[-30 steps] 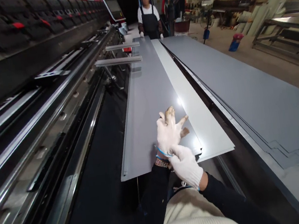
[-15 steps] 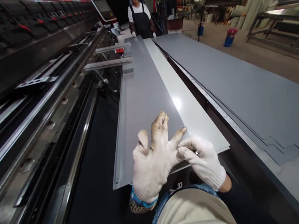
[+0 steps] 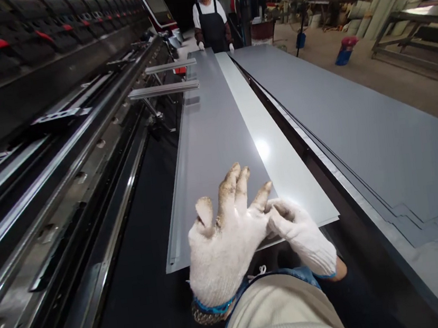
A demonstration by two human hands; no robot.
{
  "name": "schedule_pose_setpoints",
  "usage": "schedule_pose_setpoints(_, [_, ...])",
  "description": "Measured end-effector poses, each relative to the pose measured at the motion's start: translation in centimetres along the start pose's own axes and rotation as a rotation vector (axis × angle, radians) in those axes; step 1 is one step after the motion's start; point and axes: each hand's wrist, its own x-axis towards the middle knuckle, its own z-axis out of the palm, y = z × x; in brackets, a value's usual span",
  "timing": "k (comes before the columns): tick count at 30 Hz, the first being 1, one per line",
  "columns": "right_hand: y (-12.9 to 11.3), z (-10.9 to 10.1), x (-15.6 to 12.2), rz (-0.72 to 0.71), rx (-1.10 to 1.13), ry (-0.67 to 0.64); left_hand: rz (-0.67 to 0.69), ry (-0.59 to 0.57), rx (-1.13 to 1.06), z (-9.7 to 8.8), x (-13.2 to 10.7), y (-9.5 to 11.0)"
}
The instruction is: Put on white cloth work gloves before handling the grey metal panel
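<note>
since a second ago, both gloved hands have drawn back toward the near end of the long grey sheet-metal panel [image 3: 215, 132], the right hand [image 3: 302, 236] shifting from the left wrist to the left fingertips. left hand [image 3: 224, 243] is raised with fingers spread, while the right hand's fingers pinch the glove at the left hand's little finger. panel lies lengthwise beside the press brake [image 3: 51, 131], with a co-worker [image 3: 212, 24] standing at its far end and wide grey sheets [image 3: 358, 131] stacked to the right.
</note>
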Motion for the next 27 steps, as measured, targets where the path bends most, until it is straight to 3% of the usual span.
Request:
schedule_pose_setpoints(5, [-0.6,0.5,-0.3,-0.101,-0.161,0.142,-0.114,-0.064,-0.094,0.0,-0.5,0.5])
schedule_pose_setpoints(7, [-0.7,0.6,-0.6,-0.163,-0.259,0.245,-0.075,-0.109,0.042,-0.8,-0.3,0.3])
schedule_pose_setpoints(9, [-0.6,0.6,-0.7,-0.16,-0.239,0.291,0.028,-0.149,0.361,-1.6,0.0,0.0])
schedule_pose_setpoints(12, [0.0,1.0,-0.3,-0.105,-0.061,0.25,0.24,-0.127,0.89,-2.3,0.4,-0.6])
schedule_pose_setpoints(15, [1.1,1.6,0.4,-0.066,0.075,0.134,0.365,-0.043,0.985,-2.0,0.7,-0.7])
schedule_pose_setpoints(18, [2.5,2.5,0.8,0.008,0.084,-0.022,0.41,-0.062,1.116,-1.3,1.0,-0.2])
schedule_pose_setpoints(21, [3.2,3.0,0.7,-0.056,-0.045,0.004,0.427,-0.091,1.383,-0.8,1.1,0.3])
schedule_pose_setpoints(23, [3.1,3.1,0.5,-0.168,-0.19,0.035,0.422,-0.084,1.384,-0.9,1.2,0.5])
schedule_pose_setpoints(27, [2.1,3.3,-0.4,-0.338,-0.545,0.021,0.327,-0.135,0.966,-1.3,1.6,0.2])
